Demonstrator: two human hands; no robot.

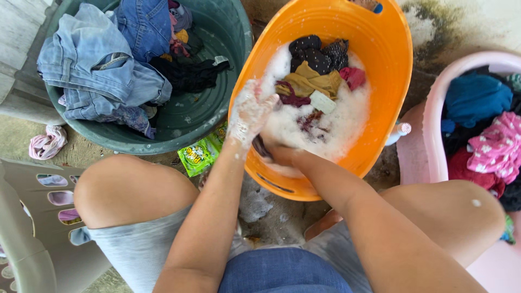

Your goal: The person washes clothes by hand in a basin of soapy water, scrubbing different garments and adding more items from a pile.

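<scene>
Pale laundry basket [32,217]: plastic, slotted wall, far left edge, partly in view.

Pink cloth [48,142]: crumpled on the ground beside the green tub.

Green tub [217,103]: round, dark green. Holds light blue jeans [92,65] draped over the left rim, a darker denim piece [145,27] behind, a black garment [190,73] toward the middle.

Green sachet [198,154]: lies on the ground between the green tub and the orange basin.

Left hand [249,111]: coated in suds, fingers curled together over the near edge of the wash water; whether it clamps cloth cannot be told.

Orange basin [380,65]: oval, plastic, tilted toward the person, filled with white foam [342,122]. In the foam: dark dotted cloth [317,54], mustard garment [309,81], red cloth [354,77], pale soap bar [322,101].

Right hand [277,154]: low in the basin at the near rim, just beside the left hand, closed on a dark wet garment [261,147].

Pink tub [429,108]: right edge, holds a blue garment [476,97] and pink patterned cloth [496,146].
</scene>
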